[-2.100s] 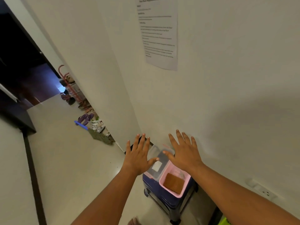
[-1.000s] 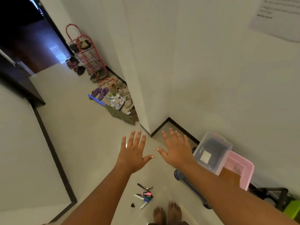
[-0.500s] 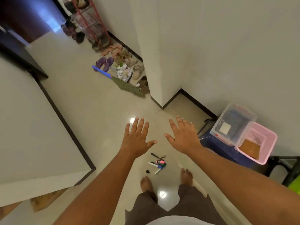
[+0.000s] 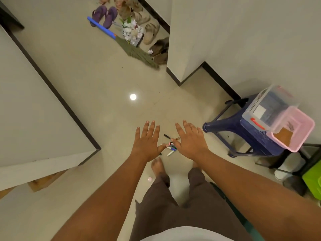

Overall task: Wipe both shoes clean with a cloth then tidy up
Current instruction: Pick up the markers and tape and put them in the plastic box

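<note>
My left hand and my right hand are stretched out side by side, palms down, fingers straight and spread, holding nothing. They hover over the tiled floor above my bare feet. Several shoes lie far ahead along the wall: a purple pair of sandals, beige sandals and brown shoes. A brown cloth lies in a pink tub at the right, on a dark blue stool.
A few markers lie on the floor just under my hands. A broom with a blue handle lies by the shoes next to a bunch of flowers. A clear lidded box sits beside the pink tub. A white wall corner juts out ahead.
The view has tilted from the wall down to the floor, bringing my feet, the markers and the shoes into sight. Both hands stay spread and empty.
</note>
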